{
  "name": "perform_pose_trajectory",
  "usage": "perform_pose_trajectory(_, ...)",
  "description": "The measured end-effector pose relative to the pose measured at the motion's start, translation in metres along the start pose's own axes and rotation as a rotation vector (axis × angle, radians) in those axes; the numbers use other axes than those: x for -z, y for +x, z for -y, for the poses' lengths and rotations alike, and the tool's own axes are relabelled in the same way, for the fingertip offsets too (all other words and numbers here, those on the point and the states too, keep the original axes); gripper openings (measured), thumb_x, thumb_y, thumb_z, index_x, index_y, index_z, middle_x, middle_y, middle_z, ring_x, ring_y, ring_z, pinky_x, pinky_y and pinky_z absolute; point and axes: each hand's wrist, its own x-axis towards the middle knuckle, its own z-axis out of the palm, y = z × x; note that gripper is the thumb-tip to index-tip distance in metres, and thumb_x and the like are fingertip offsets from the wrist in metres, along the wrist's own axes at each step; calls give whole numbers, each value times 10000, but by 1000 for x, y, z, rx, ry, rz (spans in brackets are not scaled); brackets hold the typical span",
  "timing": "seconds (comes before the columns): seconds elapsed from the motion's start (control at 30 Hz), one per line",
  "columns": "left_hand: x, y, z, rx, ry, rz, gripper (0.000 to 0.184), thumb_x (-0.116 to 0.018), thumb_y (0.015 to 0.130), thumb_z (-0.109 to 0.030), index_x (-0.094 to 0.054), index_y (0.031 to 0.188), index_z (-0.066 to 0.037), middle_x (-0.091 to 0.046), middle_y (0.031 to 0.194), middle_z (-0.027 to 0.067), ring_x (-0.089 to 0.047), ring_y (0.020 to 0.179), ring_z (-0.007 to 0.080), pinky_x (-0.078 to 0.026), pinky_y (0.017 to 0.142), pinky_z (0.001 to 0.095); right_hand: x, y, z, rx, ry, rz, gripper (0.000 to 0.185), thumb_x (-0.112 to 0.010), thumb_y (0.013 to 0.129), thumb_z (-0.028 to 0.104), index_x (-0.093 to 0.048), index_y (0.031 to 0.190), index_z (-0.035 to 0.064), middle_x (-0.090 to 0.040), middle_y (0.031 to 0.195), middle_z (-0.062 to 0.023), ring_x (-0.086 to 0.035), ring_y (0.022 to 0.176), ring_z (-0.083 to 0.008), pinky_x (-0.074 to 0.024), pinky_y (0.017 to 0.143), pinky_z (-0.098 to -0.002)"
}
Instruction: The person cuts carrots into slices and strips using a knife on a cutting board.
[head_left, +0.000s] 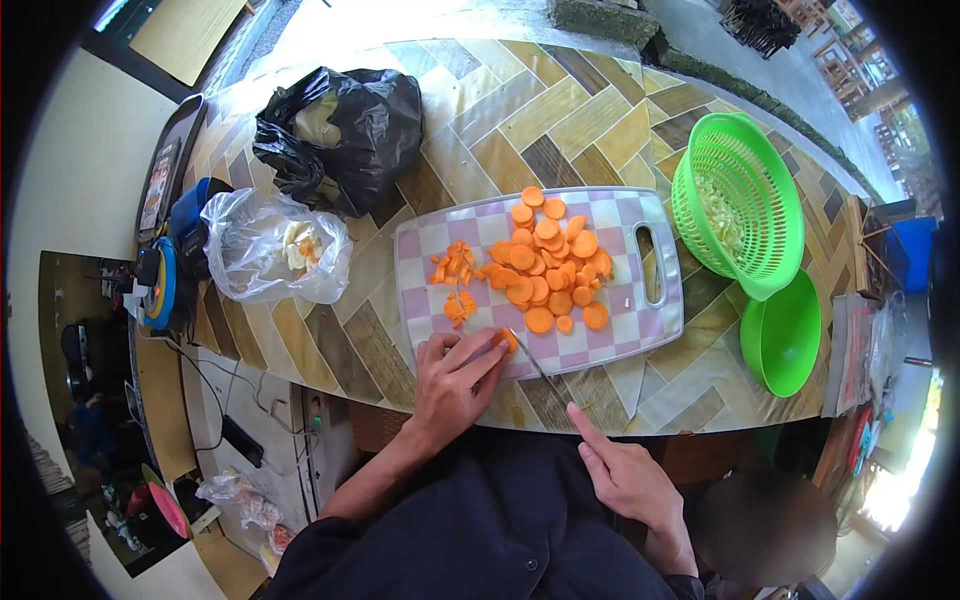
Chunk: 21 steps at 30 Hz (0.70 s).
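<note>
A checkered pink and white cutting board (420, 240) lies on the table before me. Near its front edge, my left hand (455, 385) presses carrot slices (508, 341) down with bent fingertips. My right hand (628, 470) grips a knife (543, 375), its index finger stretched along the top near the blade; the handle is hidden in the palm. The blade's tip end touches the carrot beside my left fingers. A heap of round carrot slices (547, 262) covers the board's middle. Left of it lie two small piles of cut carrot strips (456, 262).
A green colander (790, 200) with pale shredded vegetable stands at the right, near a green bowl (785, 335). At the left are a clear plastic bag (240, 265) with scraps and a black plastic bag (375, 130). The table's curved edge runs close to my body.
</note>
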Motion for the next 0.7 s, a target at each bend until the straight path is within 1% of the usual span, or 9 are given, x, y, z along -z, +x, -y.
perform_pose_trajectory(0.03, 0, -1, -1, 4, 1, 4, 259, -862, 826, -99, -822, 1081, -126, -753, 1232, 2, -596, 840, 238, -456, 808, 358, -1, 1, -1, 10, -5, -4, 610, -499, 1088, 220, -306, 1662, 294, -710, 844, -261, -698, 774, -465, -564, 749, -544)
perform_pose_trajectory(0.13, -4, -2, -3, 1, 3, -30, 271, -871, 817, -108, -822, 1082, -136, -756, 1220, -15, -584, 789, 220, -440, 759, 354, -2, 1, -5, 27, -21, -3, 611, -498, 1087, 217, -306, 1662, 293, -706, 832, -264, -698, 765, -464, -565, 739, -548)
perform_pose_trajectory(0.27, -4, 0, -3, 5, 5, -26, 277, -876, 808, -110, -822, 1077, -139, -759, 1202, -26, -577, 774, 214, -430, 730, 350, -1, 2, -5, 25, -38, -2, 614, -497, 1083, 213, -307, 1661, 290, -697, 793, -260, -692, 734, -467, -567, 722, -553)
perform_pose_trajectory(0.37, -2, 2, -1, -7, -5, -20, 271, -877, 805, -112, -822, 1069, -137, -761, 1187, -26, -576, 760, 213, -431, 721, 348, 5, 4, 8, -98, -57, 76, 606, -490, 1082, 208, -317, 1659, 267, -686, 790, -284, -687, 756, -485, -549, 759, -571)
perform_pose_trajectory(0.47, -1, 4, 2, -20, -17, -11, 259, -877, 804, -112, -821, 1056, -135, -763, 1171, -26, -573, 742, 212, -426, 709, 347, -4, 3, 1, -34, -103, 23, 629, -488, 1076, 205, -280, 1665, 281, -661, 681, -262, -672, 653, -484, -556, 668, -596)
perform_pose_trajectory(0.63, -1, 3, 2, -20, -8, -5, 235, -876, 806, -116, -821, 1034, -134, -767, 1148, -32, -565, 723, 209, -412, 691, 353, -5, 5, 6, -62, -116, 58, 650, -487, 1077, 204, -244, 1675, 277, -646, 652, -272, -661, 622, -496, -552, 646, -607)
perform_pose_trajectory(0.7, -2, 2, 3, -21, -17, -13, 203, -868, 813, -135, -803, 1005, -136, -748, 1130, -48, -572, 733, 205, -402, 693, 364, -4, 9, 9, -63, -127, 62, 654, -487, 1077, 202, -238, 1677, 275, -638, 640, -273, -655, 611, -499, -549, 637, -606)
